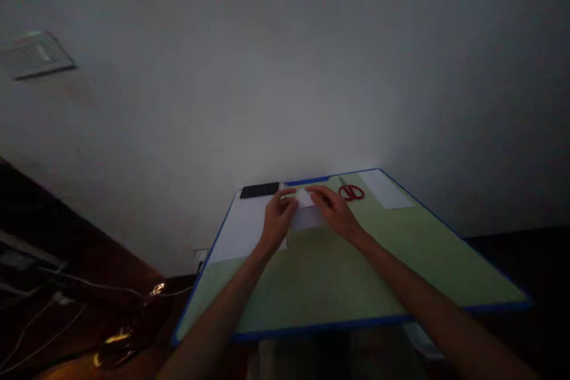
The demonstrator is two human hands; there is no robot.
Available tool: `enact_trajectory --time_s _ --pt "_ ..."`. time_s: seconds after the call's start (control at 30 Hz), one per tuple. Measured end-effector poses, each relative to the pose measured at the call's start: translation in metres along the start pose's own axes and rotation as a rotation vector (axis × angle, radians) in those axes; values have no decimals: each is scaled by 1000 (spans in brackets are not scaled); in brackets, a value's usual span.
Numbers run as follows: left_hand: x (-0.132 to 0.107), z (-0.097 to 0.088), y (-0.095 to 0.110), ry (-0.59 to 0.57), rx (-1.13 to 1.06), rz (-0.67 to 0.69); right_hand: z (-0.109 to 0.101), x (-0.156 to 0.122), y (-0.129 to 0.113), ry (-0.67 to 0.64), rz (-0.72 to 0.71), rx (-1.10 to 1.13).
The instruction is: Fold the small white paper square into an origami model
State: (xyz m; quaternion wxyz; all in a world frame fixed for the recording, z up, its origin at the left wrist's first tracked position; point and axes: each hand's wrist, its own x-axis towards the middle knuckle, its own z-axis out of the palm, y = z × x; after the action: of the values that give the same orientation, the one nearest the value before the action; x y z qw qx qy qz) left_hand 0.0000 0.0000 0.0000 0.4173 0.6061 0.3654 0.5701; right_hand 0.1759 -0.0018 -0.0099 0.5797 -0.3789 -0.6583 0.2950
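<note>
Between my two hands, near the far side of the table, is a small white piece of folded paper [304, 198] with a pointed top. My left hand [279, 215] pinches its left edge with thumb and fingers. On the opposite edge, my right hand [333, 209] grips it the same way, fingers bent. Below the folded piece, a pale sheet [307, 219] lies on the table, partly covered by my hands. Just right of my right hand rest scissors [351, 192] with red handles, their blades pointing to the wall.
The green table [329, 285] has a blue edge and stands against a grey wall [285, 71]. A dark flat phone-like object [259, 190] lies on white paper [240, 225] at the back left. Another white strip [386, 189] lies at the back right. Cables [89, 284] hang at left.
</note>
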Motion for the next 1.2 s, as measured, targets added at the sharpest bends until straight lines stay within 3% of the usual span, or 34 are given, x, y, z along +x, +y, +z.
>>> enact_trajectory --time_s 0.27,0.4,0.63,0.83,1.2 --pt "1 2 -2 -7 22 -22 0 0 2 22 16 1" --pt "2 3 -5 0 32 16 -1 0 4 22 -41 -41" --pt "-3 3 3 46 332 330 -2 -1 -7 54 -325 -106" --pt "-5 3 6 54 485 561 -3 -1 -7 106 -406 -203" --pt "-4 3 5 2 445 444 -4 -4 -12 34 -390 -159"
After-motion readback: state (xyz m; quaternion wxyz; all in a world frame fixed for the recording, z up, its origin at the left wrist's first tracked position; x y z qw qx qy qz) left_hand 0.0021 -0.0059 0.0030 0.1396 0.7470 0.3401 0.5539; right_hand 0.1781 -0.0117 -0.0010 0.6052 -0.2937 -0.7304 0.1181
